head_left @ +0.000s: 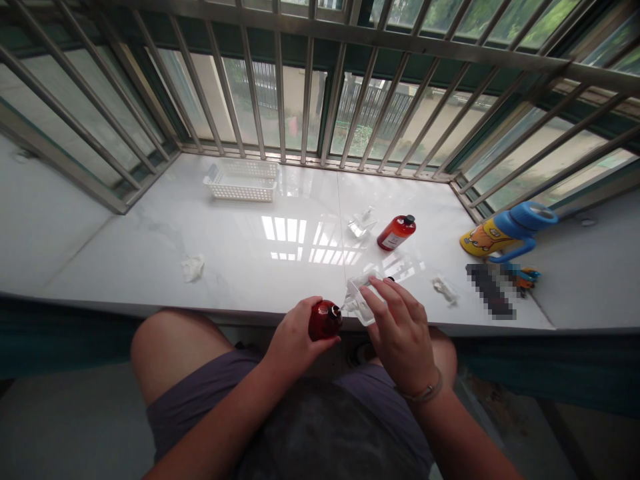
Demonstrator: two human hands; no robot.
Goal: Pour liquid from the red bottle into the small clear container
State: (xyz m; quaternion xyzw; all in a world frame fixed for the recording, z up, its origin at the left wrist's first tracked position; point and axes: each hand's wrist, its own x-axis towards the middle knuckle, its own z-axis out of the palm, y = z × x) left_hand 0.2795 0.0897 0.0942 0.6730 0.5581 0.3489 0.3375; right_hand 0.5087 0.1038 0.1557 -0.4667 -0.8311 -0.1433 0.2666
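Grips a red bottle [319,325] in the left hand [294,337] at lower centre, pinches a clear container [367,315] beside its mouth with the right hand [404,333], seems mid-transfer, needs steady alignment.

"What sort of place is this?"

"A home, most likely: a glossy white marble-patterned ledge [240,267] sits in a clear-paned bay window [294,100] lined with straight grey metal bars [425,44]."

"What makes it homely?"

"The yellow-and-blue cartoon drinking bottle [500,230] with a handle, the white perforated plastic basket [245,191], and the seated person's casual purple-grey cloth shorts [195,393]."

"And outside?"

"Green leafy plants [443,15] and a dark slatted fence [267,83]."
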